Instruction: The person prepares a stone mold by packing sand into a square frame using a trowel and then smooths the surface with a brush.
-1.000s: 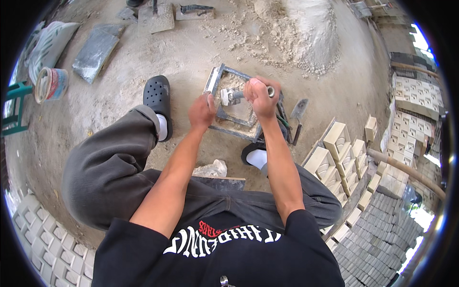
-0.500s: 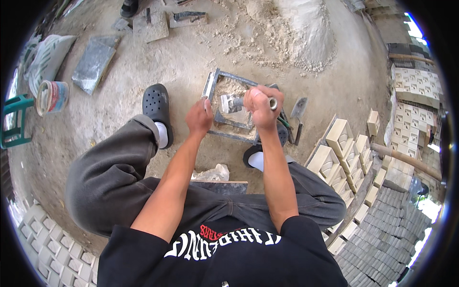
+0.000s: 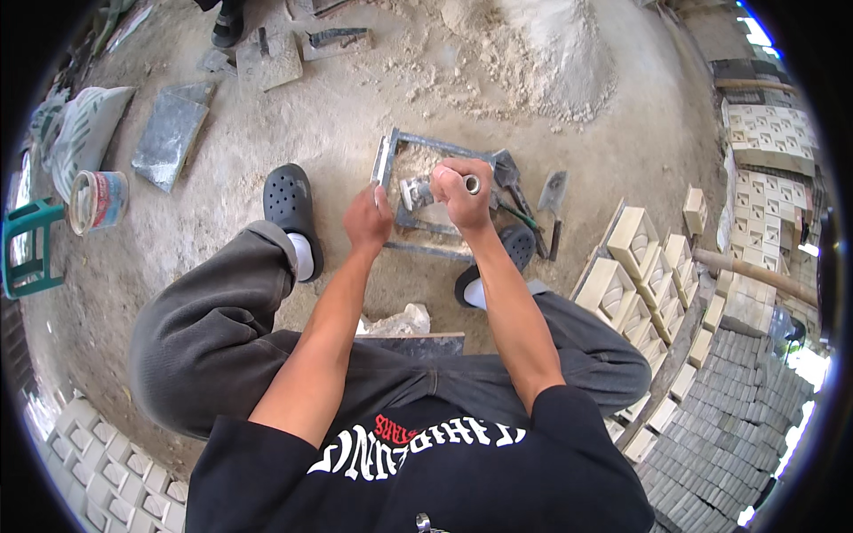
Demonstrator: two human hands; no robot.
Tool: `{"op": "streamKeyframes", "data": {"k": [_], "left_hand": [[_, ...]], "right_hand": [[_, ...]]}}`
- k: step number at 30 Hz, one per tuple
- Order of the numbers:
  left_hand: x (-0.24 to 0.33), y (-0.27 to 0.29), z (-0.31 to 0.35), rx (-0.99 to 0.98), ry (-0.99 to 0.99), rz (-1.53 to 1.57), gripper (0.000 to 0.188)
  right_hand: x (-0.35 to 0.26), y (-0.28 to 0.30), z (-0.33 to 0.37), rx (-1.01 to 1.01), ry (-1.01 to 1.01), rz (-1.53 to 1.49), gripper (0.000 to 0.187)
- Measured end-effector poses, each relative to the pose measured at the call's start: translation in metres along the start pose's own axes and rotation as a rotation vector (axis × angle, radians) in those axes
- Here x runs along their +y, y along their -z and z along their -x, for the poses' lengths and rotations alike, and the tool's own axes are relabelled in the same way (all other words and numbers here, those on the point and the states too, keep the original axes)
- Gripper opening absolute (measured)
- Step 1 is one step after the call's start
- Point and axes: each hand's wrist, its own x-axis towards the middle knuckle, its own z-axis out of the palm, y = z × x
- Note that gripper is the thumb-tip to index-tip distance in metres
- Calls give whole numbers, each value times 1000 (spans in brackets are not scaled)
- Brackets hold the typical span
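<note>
A square metal mould frame (image 3: 429, 250) lies on the ground between my feet, with pale sandy mix (image 3: 418, 161) inside it. My left hand (image 3: 367, 218) is closed on the frame's left side. My right hand (image 3: 462, 194) is wrapped round the tubular metal handle of a tamper, its open pipe end showing above the fist. The tamper's flat, dusty head (image 3: 414, 193) is over the mix inside the frame; whether it touches the mix I cannot tell. Just right of the frame are a dark scoop-like tool (image 3: 507, 171) and a trowel (image 3: 554, 190).
Loose powder (image 3: 569, 67) is heaped beyond the frame. Patterned cast blocks (image 3: 635, 244) stand to the right, near a wooden pole (image 3: 755, 275). On the left are a bucket (image 3: 98, 202), a green stool (image 3: 34, 249) and a grey slab (image 3: 171, 133). Another person's foot (image 3: 228, 27) shows far left.
My right hand and the tamper have shifted left within the frame, uncovering the scoop-like tool at its right corner. My left hand keeps its hold on the frame's left side.
</note>
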Motion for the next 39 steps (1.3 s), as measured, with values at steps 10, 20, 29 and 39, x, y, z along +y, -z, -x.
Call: {"op": "streamKeyframes", "data": {"k": [10, 20, 29, 39], "left_hand": [[11, 7, 1, -93, 106, -32, 40], [11, 4, 2, -91, 68, -13, 41], [10, 5, 3, -107, 98, -43, 40], [13, 9, 1, -139, 90, -59, 38]], "right_hand": [[2, -4, 20, 235, -68, -32, 30], [9, -9, 21, 432, 40, 103, 37], [0, -20, 24, 417, -59, 132, 36], [-3, -7, 30, 368, 41, 126, 36]]}}
